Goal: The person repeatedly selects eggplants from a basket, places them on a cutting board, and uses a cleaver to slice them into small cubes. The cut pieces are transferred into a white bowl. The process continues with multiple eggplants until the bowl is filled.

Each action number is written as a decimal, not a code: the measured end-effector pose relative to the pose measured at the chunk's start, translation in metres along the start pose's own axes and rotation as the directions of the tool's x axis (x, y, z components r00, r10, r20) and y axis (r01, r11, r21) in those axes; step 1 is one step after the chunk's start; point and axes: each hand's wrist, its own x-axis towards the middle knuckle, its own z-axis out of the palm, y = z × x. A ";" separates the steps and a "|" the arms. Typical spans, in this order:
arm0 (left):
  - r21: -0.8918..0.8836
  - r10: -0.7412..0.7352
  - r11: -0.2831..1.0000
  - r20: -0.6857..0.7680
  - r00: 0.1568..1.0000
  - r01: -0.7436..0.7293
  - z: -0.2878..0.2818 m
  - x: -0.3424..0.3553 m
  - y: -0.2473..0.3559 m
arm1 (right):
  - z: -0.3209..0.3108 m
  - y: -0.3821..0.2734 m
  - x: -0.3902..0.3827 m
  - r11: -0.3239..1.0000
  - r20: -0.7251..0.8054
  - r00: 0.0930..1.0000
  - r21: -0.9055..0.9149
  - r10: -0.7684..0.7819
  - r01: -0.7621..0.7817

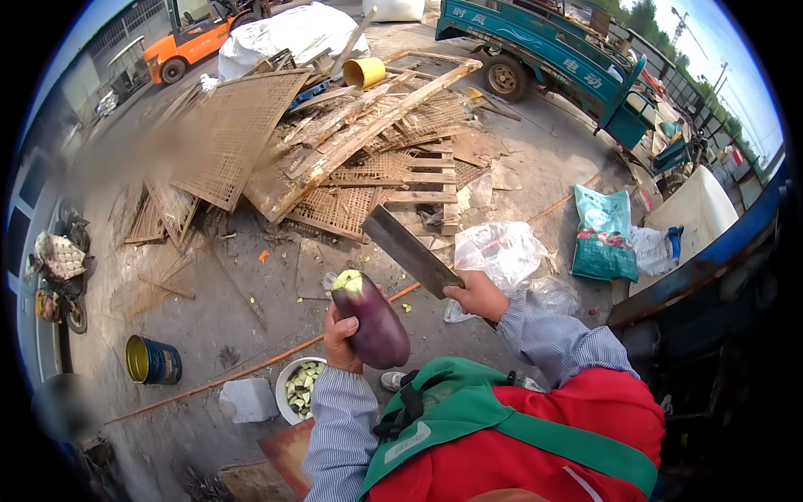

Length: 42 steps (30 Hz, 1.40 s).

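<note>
Cluttered yard (196, 322) — eggplant (374, 325), knife (411, 253).
Left grip (341, 339) clasps the eggplant, right grip (478, 296) the knife; eggplant likely firm, slick, hefty — best cupped round its belly.

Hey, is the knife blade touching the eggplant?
Apart. The head view shows a strip of ground between the knife blade in the right hand and the eggplant in the left hand.

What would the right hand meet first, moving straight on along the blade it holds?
Knife leading, the right hand would likely meet the pile of boards and woven panels first; depth is unclear.
</note>
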 end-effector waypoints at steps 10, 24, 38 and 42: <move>-0.378 0.010 0.923 -0.166 0.986 -0.073 0.035 0.002 0.001 | -0.012 -0.050 -0.016 0.924 -0.147 0.979 0.335 -0.141 0.183; 0.265 0.271 0.945 -0.310 0.911 -0.191 -0.030 -0.020 -0.016 | 0.007 -0.098 -0.008 0.372 0.037 0.480 -0.581 -0.877 0.724; 0.728 0.154 0.684 -0.078 0.985 -0.049 0.033 -0.010 0.017 | -0.026 -0.021 -0.005 0.597 0.076 0.715 -0.494 -0.695 0.633; 0.720 0.165 0.692 -0.079 0.983 -0.058 0.028 -0.006 0.012 | -0.030 -0.021 -0.010 0.631 0.097 0.781 -0.532 -0.617 0.564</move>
